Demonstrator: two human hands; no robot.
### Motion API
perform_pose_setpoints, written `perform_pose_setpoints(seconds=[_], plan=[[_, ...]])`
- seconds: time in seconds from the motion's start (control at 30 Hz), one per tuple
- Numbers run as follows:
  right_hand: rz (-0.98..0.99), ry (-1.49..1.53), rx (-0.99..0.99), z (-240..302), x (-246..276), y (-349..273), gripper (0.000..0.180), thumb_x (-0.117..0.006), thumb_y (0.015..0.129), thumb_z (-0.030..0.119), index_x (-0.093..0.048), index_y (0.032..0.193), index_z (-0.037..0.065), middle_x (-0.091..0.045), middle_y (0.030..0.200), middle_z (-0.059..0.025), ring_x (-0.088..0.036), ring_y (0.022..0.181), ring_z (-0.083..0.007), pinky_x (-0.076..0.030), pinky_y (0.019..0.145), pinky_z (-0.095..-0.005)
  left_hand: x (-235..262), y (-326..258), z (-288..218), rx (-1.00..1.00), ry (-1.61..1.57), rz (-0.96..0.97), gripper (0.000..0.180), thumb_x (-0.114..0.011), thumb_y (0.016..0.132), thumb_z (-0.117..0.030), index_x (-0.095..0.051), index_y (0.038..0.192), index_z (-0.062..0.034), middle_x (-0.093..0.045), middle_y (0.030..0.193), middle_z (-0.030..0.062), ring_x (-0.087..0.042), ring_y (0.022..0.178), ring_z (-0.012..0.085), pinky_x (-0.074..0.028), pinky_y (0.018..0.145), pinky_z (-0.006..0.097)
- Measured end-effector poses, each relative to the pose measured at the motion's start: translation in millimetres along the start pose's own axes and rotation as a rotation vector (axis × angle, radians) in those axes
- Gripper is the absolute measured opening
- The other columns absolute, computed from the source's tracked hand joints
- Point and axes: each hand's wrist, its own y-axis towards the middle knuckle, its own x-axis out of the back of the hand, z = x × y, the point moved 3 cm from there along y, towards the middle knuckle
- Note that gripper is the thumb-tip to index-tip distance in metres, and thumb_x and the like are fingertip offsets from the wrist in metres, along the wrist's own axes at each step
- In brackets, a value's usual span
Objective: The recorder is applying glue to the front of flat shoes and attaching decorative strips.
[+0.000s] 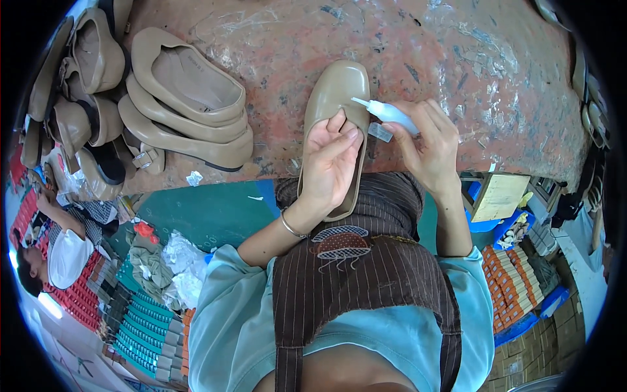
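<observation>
A glossy beige flat shoe (pixel 337 88) lies at the worktable's near edge, toe pointing away and heel toward my apron. My left hand (pixel 330 160) reaches palm up into its opening, with fingertips hidden under the upper and the thumb bent across the palm. In my right hand (pixel 428 140) is a small white squeeze bottle (pixel 397 116) with a thin nozzle. The nozzle tip points left and is close over the shoe's upper; I cannot tell whether it touches. A small clear piece (pixel 380 132) shows just below the bottle, beside the shoe.
Several beige shoes are stacked (pixel 189 98) on the table's left, with more shoes piled (pixel 91 98) beyond them. The worktable (pixel 287 39) has a worn, stained top. At the lower left a person (pixel 62 251) is nearby. Orange stacked pieces (pixel 513 287) stand at the lower right.
</observation>
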Motion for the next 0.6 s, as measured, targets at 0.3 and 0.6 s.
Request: perform_pose_setpoints(seconds=[0.3,0.6], plan=[[0.029,-0.073,0.071,15.2,-5.0,8.2,0.018,-0.071,0.075,0.014,-0.063,0.087,0.003,-0.061,0.075,-0.0075,-0.056,0.065,-0.0242,-0.046,0.054,-0.0343,2.5,0.1,2.0,-0.032,0.012,0.058,0.037,-0.048,0.084,0.01,-0.044,0.12,0.0041,-0.052,0.123,0.0126,-0.049,0.116,0.0198,-0.038,0.103,0.034],[0.08,-0.138,0.055,22.8,-4.9,14.4,0.016,-0.07,0.076,0.014,-0.061,0.084,0.004,-0.06,0.074,-0.0073,-0.057,0.066,-0.0247,-0.046,0.054,-0.0347,1.4,0.2,1.8,-0.029,0.012,0.074,0.033,-0.046,0.086,0.01,-0.047,0.118,0.0031,-0.049,0.128,0.012,-0.051,0.115,0.0171,-0.039,0.1,0.031]])
